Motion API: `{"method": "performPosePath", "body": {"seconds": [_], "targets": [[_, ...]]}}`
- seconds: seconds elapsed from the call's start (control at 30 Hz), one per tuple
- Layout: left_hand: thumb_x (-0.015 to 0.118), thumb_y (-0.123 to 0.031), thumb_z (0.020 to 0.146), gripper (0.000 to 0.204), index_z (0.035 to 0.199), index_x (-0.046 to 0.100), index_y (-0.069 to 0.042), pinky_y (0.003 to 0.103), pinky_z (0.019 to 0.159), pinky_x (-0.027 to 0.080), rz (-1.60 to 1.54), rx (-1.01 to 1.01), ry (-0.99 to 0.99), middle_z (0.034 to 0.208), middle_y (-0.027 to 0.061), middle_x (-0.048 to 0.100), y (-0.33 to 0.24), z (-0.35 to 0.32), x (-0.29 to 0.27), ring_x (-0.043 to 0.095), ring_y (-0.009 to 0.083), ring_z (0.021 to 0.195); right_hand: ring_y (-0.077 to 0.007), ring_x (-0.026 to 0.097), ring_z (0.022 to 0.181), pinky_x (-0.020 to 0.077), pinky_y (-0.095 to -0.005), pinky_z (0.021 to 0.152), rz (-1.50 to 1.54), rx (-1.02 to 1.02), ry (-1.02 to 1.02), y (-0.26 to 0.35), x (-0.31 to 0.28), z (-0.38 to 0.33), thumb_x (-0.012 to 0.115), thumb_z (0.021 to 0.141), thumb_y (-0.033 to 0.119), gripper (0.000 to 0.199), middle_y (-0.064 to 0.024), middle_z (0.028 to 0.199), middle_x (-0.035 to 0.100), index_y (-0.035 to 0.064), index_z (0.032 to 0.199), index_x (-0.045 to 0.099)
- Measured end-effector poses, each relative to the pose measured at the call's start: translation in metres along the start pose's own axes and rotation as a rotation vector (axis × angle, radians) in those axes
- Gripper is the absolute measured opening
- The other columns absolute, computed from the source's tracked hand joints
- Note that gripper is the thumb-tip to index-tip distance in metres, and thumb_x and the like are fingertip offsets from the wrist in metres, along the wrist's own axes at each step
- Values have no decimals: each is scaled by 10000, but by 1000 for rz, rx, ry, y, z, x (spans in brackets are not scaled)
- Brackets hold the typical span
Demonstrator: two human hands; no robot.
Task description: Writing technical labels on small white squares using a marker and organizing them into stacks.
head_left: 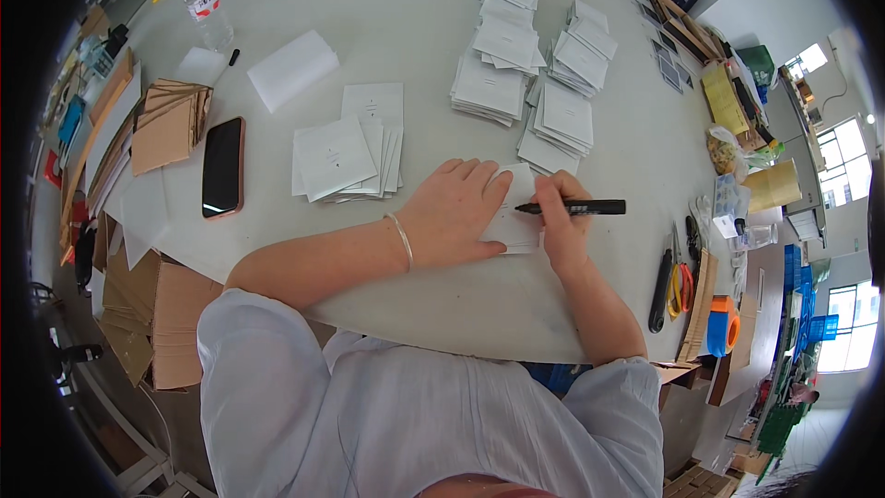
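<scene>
Black marker (596,207), near-horizontal, tip at white packet (520,225) lying flat.

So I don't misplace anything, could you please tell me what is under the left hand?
Partly under the left hand lies a flat white piece, its right part showing near the tip of the black marker; what the hand covers cannot be seen.

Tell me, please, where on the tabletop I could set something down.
The tabletop is bare between the white sheet and the two long rows of white cards, and right of those rows. A smaller patch lies between the smartphone and left forearm. It is crowded along the right edge, around the scissors and tape roll.
</scene>
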State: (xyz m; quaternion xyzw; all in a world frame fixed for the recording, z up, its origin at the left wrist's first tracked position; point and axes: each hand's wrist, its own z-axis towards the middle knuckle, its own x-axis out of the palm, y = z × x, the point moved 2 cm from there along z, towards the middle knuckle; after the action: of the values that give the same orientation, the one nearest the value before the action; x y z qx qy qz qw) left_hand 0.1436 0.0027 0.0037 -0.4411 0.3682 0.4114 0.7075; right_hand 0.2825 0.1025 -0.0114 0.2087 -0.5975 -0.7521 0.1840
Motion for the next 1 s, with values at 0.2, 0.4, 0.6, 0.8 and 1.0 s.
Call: {"method": "performPosePath", "body": {"seconds": [0.2, 0.4, 0.6, 0.8, 1.0], "targets": [[697, -403, 656, 690, 1112, 476, 64, 390, 941, 370, 0, -21, 70, 1143, 197, 486, 2, 0, 1, 480, 310, 1083, -115, 385, 487, 340, -270, 460, -300, -207, 160, 0, 10, -6, 607, 827, 94, 251, -52, 538, 471, 17, 627, 477], [690, -409, 662, 673, 1094, 492, 68, 392, 941, 370, -1, -33, 108, 1145, 205, 482, 2, 1, -1, 478, 315, 1087, -58, 329, 539, 305, -242, 462, -396, -224, 150, 5, 14, -6, 592, 856, 95, 292, 13, 564, 418, 18, 620, 439], [682, -410, 669, 662, 1087, 499, 69, 394, 938, 370, 3, -25, 87, 1145, 205, 480, 2, 0, 1, 477, 317, 1091, -143, 393, 460, 344, -284, 441, -355, -225, 139, 0, 12, -6, 616, 823, 99, 260, -66, 530, 482, 21, 618, 477], [678, -414, 672, 656, 1090, 500, 60, 392, 941, 368, 10, -31, 107, 1151, 204, 479, 1, 0, 0, 478, 319, 1091, -136, 395, 467, 346, -278, 443, -392, -222, 161, 2, 12, -5, 611, 828, 99, 258, -61, 543, 499, 20, 622, 479], [681, -412, 669, 657, 1091, 501, 58, 390, 939, 369, 9, -29, 95, 1148, 201, 483, 2, 0, 3, 483, 319, 1082, -56, 328, 523, 297, -242, 448, -282, -221, 91, -2, 10, -5, 594, 851, 96, 293, 16, 541, 418, 24, 613, 440]]}}
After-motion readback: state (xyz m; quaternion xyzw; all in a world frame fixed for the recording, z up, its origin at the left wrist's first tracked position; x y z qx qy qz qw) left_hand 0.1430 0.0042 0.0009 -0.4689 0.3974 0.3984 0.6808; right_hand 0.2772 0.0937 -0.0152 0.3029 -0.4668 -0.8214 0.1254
